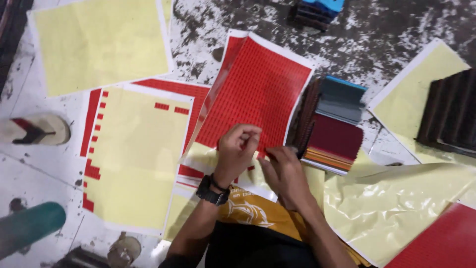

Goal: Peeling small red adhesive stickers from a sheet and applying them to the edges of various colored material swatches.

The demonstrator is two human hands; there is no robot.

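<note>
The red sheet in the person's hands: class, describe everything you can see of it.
The red sheet is a glossy rectangle covered in a grid of small red stickers, with a white border. It looks like sticker paper on a backing. It tilts up from the floor, and its left edge curls over. Both hands pinch its lower edge: the left hand, with a black wristband, and the right hand. Its bottom overlaps yellow backing sheets lying beneath.

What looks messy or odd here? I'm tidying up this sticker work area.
The red sticker sheet in both hands curls up at its left edge. A mostly peeled yellow backing sheet keeps scattered red leftovers. Crumpled yellow backing lies at right.
</note>
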